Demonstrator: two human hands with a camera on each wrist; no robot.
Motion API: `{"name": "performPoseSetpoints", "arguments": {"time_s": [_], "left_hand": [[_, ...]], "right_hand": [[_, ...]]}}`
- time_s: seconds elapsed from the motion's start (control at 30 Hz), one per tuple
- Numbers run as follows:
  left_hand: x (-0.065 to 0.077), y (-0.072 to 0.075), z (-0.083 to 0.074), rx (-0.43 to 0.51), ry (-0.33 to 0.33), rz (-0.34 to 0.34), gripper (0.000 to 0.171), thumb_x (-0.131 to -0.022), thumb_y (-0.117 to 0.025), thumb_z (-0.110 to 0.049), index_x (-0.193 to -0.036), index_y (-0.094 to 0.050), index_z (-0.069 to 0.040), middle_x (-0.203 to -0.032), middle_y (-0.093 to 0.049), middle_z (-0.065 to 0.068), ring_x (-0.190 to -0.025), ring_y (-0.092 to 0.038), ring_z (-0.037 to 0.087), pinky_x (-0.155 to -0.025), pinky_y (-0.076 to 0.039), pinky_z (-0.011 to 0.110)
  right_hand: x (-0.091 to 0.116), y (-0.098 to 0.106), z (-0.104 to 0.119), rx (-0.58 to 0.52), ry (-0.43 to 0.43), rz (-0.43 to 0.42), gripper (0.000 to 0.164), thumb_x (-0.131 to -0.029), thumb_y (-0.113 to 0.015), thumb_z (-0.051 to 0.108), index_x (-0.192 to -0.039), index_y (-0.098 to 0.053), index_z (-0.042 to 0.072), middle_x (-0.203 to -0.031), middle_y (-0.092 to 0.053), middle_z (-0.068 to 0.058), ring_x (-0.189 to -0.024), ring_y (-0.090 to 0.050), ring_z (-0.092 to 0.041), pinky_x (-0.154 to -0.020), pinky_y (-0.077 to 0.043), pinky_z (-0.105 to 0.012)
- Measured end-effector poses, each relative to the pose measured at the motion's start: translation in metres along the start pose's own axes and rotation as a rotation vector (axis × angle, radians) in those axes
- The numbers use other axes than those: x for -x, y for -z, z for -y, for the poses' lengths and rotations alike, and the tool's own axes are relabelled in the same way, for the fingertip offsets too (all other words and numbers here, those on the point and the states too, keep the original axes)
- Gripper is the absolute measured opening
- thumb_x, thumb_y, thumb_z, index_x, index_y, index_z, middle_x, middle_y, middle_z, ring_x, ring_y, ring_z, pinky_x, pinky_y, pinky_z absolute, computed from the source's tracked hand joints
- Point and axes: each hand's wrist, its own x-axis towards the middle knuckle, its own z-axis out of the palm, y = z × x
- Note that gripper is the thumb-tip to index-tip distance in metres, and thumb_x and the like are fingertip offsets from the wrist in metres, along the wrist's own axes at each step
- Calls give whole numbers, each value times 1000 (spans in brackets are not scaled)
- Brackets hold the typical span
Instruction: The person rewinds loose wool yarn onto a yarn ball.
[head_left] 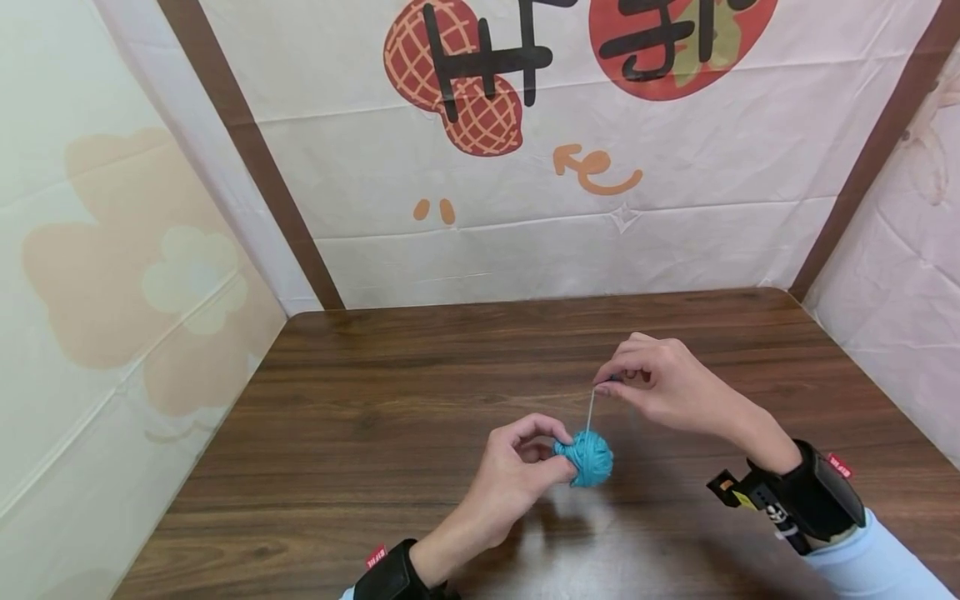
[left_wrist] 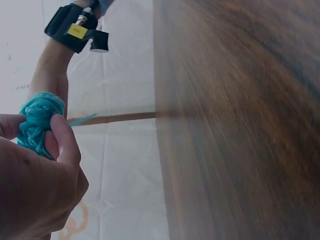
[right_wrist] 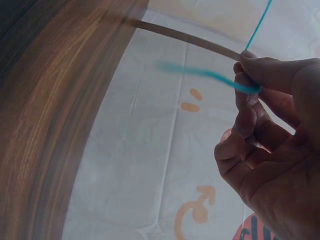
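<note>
A small ball of turquoise yarn [head_left: 590,459] is pinched between the thumb and fingers of my left hand [head_left: 517,467], held above the table. From its top a taut strand [head_left: 590,410] runs up to my right hand [head_left: 667,383], which pinches it between thumb and index finger. In the right wrist view, a loose yarn end [right_wrist: 200,73] sticks out past the fingers of the right hand [right_wrist: 275,125]. The left wrist view shows the yarn ball [left_wrist: 40,120] close up, with the thumb and fingers of the left hand [left_wrist: 40,180] on both sides.
Below the hands lies a dark wood-grain table [head_left: 360,417]. A white printed cloth [head_left: 525,233] hangs behind its far edge, and more cloth hangs at both sides. Each wrist wears a black band [head_left: 817,496]; the right one carries a small camera mount.
</note>
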Motion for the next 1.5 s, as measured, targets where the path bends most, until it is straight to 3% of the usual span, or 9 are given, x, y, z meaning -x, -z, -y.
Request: {"name": "performPoseSetpoints", "arguments": {"time_s": [0.23, 0.37, 0.6, 0.77, 0.9, 1.1, 1.2, 1.33, 1.5], "left_hand": [[-3, 4, -1, 393, 92, 52, 24, -86, -58, 4, -102, -60, -14, -105, -61, -1, -92, -66, 11, -84, -61, 26], [-6, 6, -4, 606, 156, 24, 21, -91, -53, 0, -104, -54, -17, -109, -60, 1, -96, -66, 11, -88, -59, 24], [-10, 9, -6, 745, 165, -117, 16, -97, -53, -6, -109, -48, -15, -122, -55, 6, -108, -64, 14, -96, -57, 24], [-13, 8, -5, 730, 136, -220, 15, -96, -54, -5, -107, -50, -14, -123, -52, 5, -109, -62, 16, -98, -57, 25], [-14, 7, -3, 684, 127, -291, 16, -95, -57, -3, -106, -52, -14, -120, -55, 6, -108, -63, 16, -98, -57, 26], [-11, 1, 0, 467, 79, -352, 18, -88, -66, 2, -101, -60, -10, -107, -61, 4, -97, -67, 14, -90, -61, 30], [-8, -1, 1, 329, 61, -328, 20, -85, -70, 1, -102, -63, -6, -108, -61, 4, -91, -69, 12, -87, -62, 32], [-4, 0, 2, 192, 64, -228, 23, -84, -72, -1, -105, -64, -1, -110, -63, 6, -88, -70, 12, -85, -63, 32], [-2, 4, 2, 163, 106, -83, 23, -84, -71, -1, -107, -66, -1, -105, -69, 6, -90, -71, 14, -84, -64, 34]], "right_hand": [[4, 0, -12, -24, -75, 26, 18, -85, -80, 3, -93, -80, 19, -81, -68, 16, -73, -52, 2, -57, -42, -15], [9, -8, -15, -31, -72, 56, 16, -86, -79, 3, -93, -80, 17, -80, -68, 14, -72, -51, 2, -56, -45, -18], [16, -26, 2, 14, 58, 119, 16, -83, -80, 1, -90, -79, 15, -78, -66, 11, -73, -51, 1, -59, -45, -14], [16, -31, 27, 66, 72, 185, 13, -84, -80, 5, -89, -77, 17, -78, -62, 13, -76, -46, 0, -63, -43, -13], [16, -32, 44, 118, 131, 176, 12, -83, -82, 8, -87, -75, 17, -77, -59, 13, -76, -41, 0, -63, -40, -9], [10, -30, 58, 214, 237, 100, 17, -80, -84, 9, -82, -71, 19, -75, -58, 14, -76, -41, -3, -63, -36, -8], [8, -28, 61, 232, 271, 72, 18, -78, -85, 8, -84, -72, 19, -79, -61, 14, -78, -43, -4, -65, -39, -8], [6, -24, 62, 207, 297, 49, 23, -76, -85, 3, -87, -73, 18, -82, -60, 12, -81, -43, -6, -66, -41, -8], [5, -20, 59, 124, 267, 51, 26, -77, -83, -2, -90, -74, 18, -85, -61, 12, -84, -45, -5, -70, -42, -6]]}}
